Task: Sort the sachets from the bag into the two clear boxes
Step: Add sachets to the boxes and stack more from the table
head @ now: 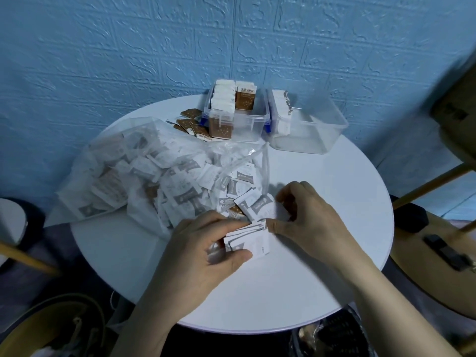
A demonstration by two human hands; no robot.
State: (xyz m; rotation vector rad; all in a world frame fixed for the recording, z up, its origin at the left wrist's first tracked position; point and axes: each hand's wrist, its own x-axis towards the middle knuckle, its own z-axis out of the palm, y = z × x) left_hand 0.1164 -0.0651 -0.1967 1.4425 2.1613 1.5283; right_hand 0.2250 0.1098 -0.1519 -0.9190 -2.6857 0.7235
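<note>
- Gripping a small stack of white sachets (248, 242), the left hand (206, 256) curls round it on the round white tabletop (322, 202).
- The right hand (306, 215) pinches a white sachet (262, 208) just beyond the stack.
- The clear bag (144, 171) lies left, heaped with sachets.
- Loose brown sachets (192, 123) lie behind it.
- The left clear box (238, 117) holds a brown sachet reading "taikoo"; the right clear box (309, 124) holds white ones.

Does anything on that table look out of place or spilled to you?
Yes. A few loose brown sachets lie on the round white table, left of the blue-latched clear plastic box, in neither box. White sachets also spill from the clear plastic bag's open mouth.
</note>
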